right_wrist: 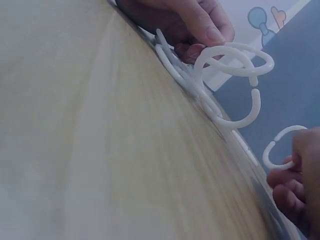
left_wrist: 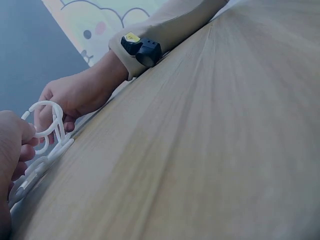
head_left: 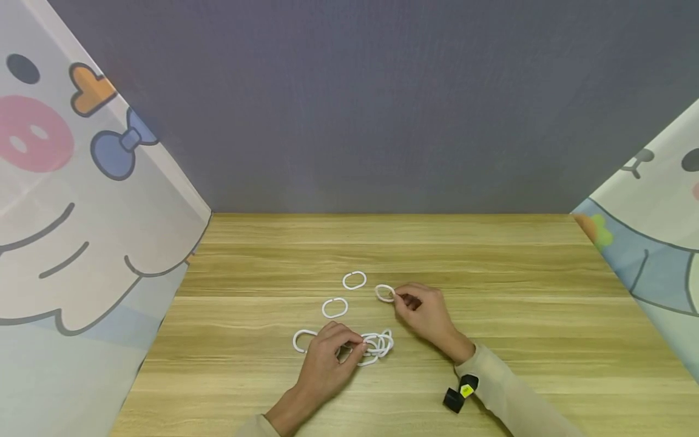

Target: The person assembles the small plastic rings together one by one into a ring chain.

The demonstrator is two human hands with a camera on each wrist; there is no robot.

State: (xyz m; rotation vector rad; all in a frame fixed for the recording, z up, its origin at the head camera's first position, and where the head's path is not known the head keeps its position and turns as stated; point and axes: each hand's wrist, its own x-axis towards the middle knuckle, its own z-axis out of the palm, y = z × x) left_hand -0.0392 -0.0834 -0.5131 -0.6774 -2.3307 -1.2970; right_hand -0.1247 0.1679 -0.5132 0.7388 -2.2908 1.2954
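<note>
Nearest me, the cuff of my left sleeve [head_left: 256, 426] comes in at the bottom edge, and off to the other side my right sleeve [head_left: 516, 394] lies slantwise over the wood, a small black device [head_left: 454, 400] with a yellow patch at its cuff. My left hand [head_left: 327, 357] has thumb and forefinger pinched on a white link of the tangled cluster [head_left: 389, 343], whose ovals lie heaped and overlapping just beyond those fingertips; the right wrist view shows one link standing tilted above the rest, a small gap in its rim. Another white link [head_left: 295, 341] pokes out on the far left of that hand, partly hidden beneath it. A little farther, my right hand [head_left: 428, 312] grasps a single white ring [head_left: 377, 290] between thumb and fingertips, the ring jutting out to the left, apart from the cluster; whether it touches the wood I can't tell. To its left two loose ovals lie flat: the nearer one [head_left: 323, 308] beyond my left knuckles, the farther one [head_left: 349, 289] up and to the right, near my held ring. Everything sits on the striped wooden table [head_left: 519, 273]. Beyond rise the cartoon panels, a pig-snouted one [head_left: 125, 224] left and another [head_left: 644, 206] right, with the grey wall [head_left: 382, 109] behind.
</note>
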